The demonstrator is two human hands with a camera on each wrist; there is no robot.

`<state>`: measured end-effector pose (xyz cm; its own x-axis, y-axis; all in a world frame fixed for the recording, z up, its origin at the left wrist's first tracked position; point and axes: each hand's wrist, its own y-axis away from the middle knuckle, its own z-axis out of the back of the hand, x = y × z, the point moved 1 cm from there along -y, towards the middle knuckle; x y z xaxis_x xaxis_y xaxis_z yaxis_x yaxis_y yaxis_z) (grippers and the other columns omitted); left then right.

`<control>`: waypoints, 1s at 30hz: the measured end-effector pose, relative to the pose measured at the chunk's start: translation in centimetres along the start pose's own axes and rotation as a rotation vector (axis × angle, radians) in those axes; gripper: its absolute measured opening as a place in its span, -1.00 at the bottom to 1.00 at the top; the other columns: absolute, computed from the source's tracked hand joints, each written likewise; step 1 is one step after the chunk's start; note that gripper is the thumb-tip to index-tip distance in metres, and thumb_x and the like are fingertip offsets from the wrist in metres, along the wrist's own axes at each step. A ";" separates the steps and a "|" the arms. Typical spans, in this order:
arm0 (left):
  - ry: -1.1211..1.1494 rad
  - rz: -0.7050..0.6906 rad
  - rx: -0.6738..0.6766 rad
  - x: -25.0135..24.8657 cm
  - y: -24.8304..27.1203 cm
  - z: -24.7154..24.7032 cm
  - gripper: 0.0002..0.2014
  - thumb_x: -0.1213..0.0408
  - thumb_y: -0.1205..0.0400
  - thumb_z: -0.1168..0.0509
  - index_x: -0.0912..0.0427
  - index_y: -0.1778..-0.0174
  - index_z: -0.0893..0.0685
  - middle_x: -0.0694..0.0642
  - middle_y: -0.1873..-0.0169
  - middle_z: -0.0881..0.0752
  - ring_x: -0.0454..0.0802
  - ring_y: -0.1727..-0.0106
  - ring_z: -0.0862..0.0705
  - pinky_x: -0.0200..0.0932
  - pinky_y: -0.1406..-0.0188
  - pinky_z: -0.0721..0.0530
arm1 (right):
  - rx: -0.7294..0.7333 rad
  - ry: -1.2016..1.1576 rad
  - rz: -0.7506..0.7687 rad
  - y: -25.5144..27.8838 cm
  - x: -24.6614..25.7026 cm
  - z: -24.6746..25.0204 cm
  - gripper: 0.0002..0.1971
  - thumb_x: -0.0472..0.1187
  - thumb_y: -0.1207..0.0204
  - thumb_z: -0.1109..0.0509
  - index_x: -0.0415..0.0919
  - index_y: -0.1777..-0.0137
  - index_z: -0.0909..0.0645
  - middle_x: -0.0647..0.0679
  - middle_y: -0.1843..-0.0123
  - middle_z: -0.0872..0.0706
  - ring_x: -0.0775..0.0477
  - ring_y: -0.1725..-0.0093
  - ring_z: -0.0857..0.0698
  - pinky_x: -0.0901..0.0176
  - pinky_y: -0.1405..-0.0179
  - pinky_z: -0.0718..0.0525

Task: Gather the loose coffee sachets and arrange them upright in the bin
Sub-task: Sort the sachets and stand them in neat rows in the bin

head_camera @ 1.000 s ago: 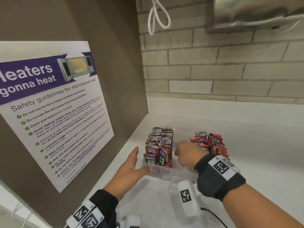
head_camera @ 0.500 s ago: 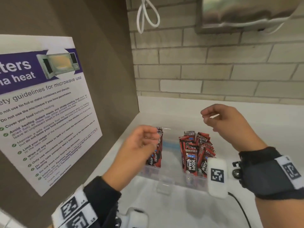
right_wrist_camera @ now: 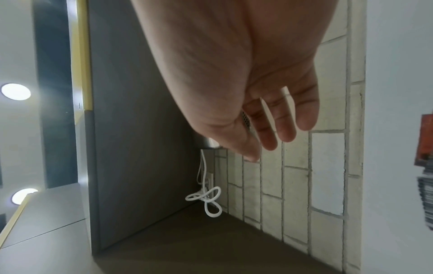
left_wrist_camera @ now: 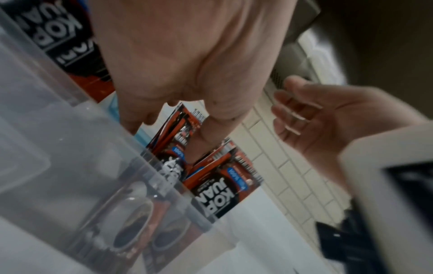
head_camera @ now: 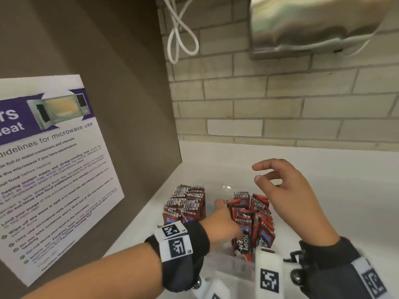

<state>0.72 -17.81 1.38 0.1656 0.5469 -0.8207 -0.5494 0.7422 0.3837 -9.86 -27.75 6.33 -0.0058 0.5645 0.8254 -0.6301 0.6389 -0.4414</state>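
A clear plastic bin (head_camera: 228, 266) stands on the white counter and holds two upright groups of red coffee sachets, one on the left (head_camera: 185, 203) and one on the right (head_camera: 259, 216). My left hand (head_camera: 224, 214) reaches down into the gap between the groups. In the left wrist view its fingers and thumb (left_wrist_camera: 168, 111) straddle a few sachets (left_wrist_camera: 178, 133) at the right group's edge, inside the bin's wall (left_wrist_camera: 70, 166). My right hand (head_camera: 265, 175) hovers above the right group with its fingers relaxed and nothing in it, as the right wrist view (right_wrist_camera: 269, 139) also shows.
A brown side panel with a microwave safety poster (head_camera: 54, 169) closes off the left. The brick wall (head_camera: 280, 104) runs behind, with a metal dispenser (head_camera: 313, 24) and a looped white cable (head_camera: 181, 39) overhead. White counter (head_camera: 345, 201) extends to the right of the bin.
My left hand has dropped from above the left group into the gap in the bin's middle. My right hand stays raised and has opened wider over the right group.
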 end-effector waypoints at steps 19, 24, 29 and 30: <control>0.019 -0.150 0.073 0.6 -2.0 -0.8 -0.60 0.70 -0.41 -0.38 0.04 0.15 -0.63 0.10 0.14 -0.75 0.05 0.01 -0.72 -0.01 -0.14 -0.69 | 0.057 0.001 -0.047 -0.3 -0.5 1.4 -0.84 -0.18 -0.53 -0.39 0.09 -0.04 -0.62 0.22 0.01 -0.59 0.27 0.23 -0.57 0.63 0.34 -0.41; 0.065 -0.164 0.088 0.7 -2.2 -0.9 -0.61 0.72 -0.41 -0.35 0.08 0.15 -0.63 0.07 0.21 -0.75 -0.16 0.24 -0.73 -0.27 0.19 -0.69 | 0.049 0.020 -0.041 -0.4 -0.8 1.8 -0.85 -0.17 -0.53 -0.38 0.09 -0.04 -0.62 0.22 -0.07 -0.61 0.35 0.05 -0.59 0.59 0.32 -0.42; 0.096 -0.108 0.092 0.9 -2.5 -0.8 -0.65 0.69 -0.44 -0.32 0.13 0.07 -0.68 0.09 0.17 -0.76 -0.02 0.13 -0.71 -0.14 0.09 -0.66 | 0.089 0.056 -0.048 -0.5 -1.2 1.8 -0.85 -0.16 -0.53 -0.38 0.08 -0.05 -0.61 0.19 -0.14 -0.60 0.23 -0.03 -0.61 0.45 0.21 -0.43; 0.100 -0.101 0.094 0.9 -2.4 -0.8 -0.66 0.68 -0.45 -0.32 0.13 0.07 -0.69 0.10 0.17 -0.76 -0.02 0.14 -0.71 -0.14 0.09 -0.66 | 0.102 0.066 -0.051 -0.4 -1.2 1.8 -0.85 -0.16 -0.53 -0.38 0.08 -0.05 -0.61 0.18 -0.16 -0.59 0.20 -0.04 -0.61 0.46 0.19 -0.44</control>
<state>1.52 -19.45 -0.62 0.1315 0.4296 -0.8934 -0.4539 0.8273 0.3310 -10.94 -29.65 6.14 0.0770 0.5683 0.8192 -0.7041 0.6127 -0.3589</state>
